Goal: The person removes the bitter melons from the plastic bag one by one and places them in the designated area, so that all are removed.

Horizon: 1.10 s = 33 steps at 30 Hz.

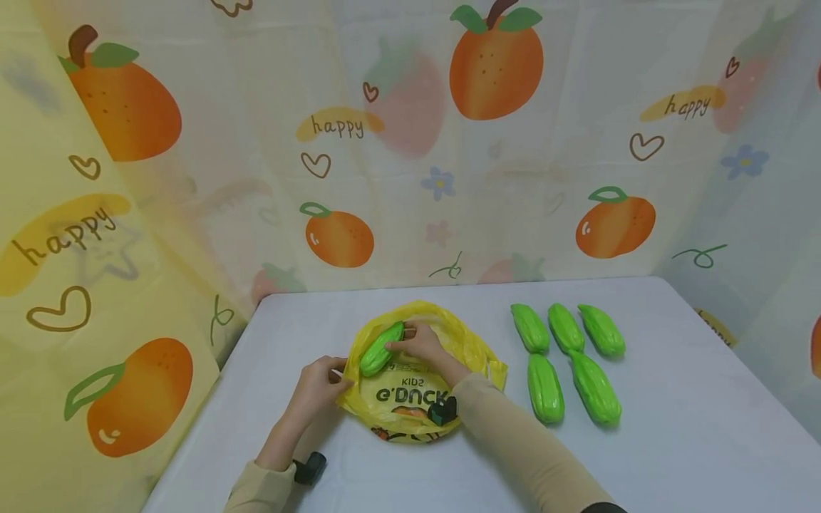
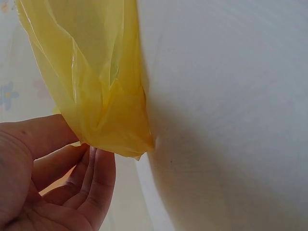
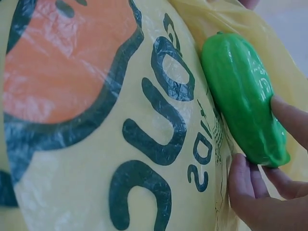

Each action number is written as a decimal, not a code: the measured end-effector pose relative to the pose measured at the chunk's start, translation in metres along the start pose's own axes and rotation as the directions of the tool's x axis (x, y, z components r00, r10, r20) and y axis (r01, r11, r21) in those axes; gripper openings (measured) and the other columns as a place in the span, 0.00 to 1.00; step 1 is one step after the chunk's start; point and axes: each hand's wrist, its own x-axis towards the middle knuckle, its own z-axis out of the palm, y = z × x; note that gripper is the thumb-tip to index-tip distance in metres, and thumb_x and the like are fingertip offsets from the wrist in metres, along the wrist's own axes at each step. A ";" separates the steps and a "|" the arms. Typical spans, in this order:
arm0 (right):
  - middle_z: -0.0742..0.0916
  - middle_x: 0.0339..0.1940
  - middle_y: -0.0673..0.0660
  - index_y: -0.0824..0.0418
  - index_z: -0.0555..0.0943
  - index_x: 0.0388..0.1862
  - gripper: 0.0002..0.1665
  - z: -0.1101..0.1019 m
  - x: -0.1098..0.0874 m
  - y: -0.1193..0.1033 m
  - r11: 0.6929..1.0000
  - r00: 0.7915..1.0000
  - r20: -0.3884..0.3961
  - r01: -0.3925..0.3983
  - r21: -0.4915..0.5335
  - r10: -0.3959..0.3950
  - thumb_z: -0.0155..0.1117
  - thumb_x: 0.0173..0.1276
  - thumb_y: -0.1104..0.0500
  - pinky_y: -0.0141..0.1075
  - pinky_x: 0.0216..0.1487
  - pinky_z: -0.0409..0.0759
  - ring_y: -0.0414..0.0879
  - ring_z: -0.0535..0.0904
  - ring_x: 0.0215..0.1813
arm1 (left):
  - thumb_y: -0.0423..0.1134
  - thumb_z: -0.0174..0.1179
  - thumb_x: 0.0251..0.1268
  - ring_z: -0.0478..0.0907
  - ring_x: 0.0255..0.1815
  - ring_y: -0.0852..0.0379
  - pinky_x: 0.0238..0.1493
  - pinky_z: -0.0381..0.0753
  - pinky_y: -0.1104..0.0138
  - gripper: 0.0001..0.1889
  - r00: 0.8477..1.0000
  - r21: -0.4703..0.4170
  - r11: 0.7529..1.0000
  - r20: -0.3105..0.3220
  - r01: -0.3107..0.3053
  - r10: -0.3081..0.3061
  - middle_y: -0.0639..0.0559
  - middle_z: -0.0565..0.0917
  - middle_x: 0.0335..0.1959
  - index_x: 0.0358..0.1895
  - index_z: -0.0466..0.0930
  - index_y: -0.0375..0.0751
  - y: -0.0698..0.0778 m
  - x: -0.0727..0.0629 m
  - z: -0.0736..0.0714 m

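Note:
A yellow plastic bag [image 1: 410, 399], printed with dark letters, lies on the white table with its mouth spread wide. My left hand [image 1: 318, 385] pinches the bag's left rim between thumb and fingers; in the left wrist view the yellow film [image 2: 115, 120] hangs from the fingertips. Inside the bag's opening, my right hand [image 1: 423, 343] holds a shiny green ridged bitter melon [image 1: 380, 353] at one end. The right wrist view shows the thumb and fingers around the lower end of this bitter melon [image 3: 240, 96], beside the printed film.
Several more green bitter melons stand in rows on the table [image 1: 680, 370] to the right of the bag, including one at the back right [image 1: 601, 331] and one at the front [image 1: 545, 388]. A fruit-printed cloth [image 1: 398, 214] hangs behind and at both sides.

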 end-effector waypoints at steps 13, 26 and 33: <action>0.78 0.57 0.70 0.70 0.62 0.67 0.44 0.001 -0.002 -0.001 0.998 0.999 0.017 -0.037 0.060 0.036 0.72 0.57 0.58 0.40 0.47 0.82 0.57 0.81 0.51 | 0.31 0.68 0.51 0.80 0.34 0.56 0.30 0.81 0.70 0.18 1.000 0.013 1.000 -0.004 -0.004 0.004 0.46 0.84 0.40 0.49 0.83 0.35 -0.001 0.000 0.001; 0.81 0.52 0.64 0.68 0.70 0.63 0.40 -0.002 -0.007 -0.008 0.993 0.993 -0.014 -0.115 0.010 0.116 0.73 0.55 0.54 0.37 0.43 0.83 0.50 0.82 0.45 | 0.31 0.68 0.52 0.80 0.35 0.56 0.29 0.81 0.70 0.18 1.000 0.008 1.000 -0.002 0.007 -0.007 0.46 0.84 0.42 0.49 0.83 0.36 -0.001 -0.001 0.001; 0.82 0.50 0.64 0.70 0.73 0.59 0.36 -0.007 -0.015 -0.015 0.984 0.984 -0.016 -0.175 -0.015 0.175 0.72 0.56 0.54 0.40 0.51 0.80 0.52 0.80 0.48 | 0.31 0.68 0.51 0.81 0.35 0.55 0.29 0.81 0.69 0.18 1.000 0.005 1.000 -0.010 -0.002 0.002 0.45 0.84 0.42 0.48 0.83 0.35 -0.002 -0.001 0.000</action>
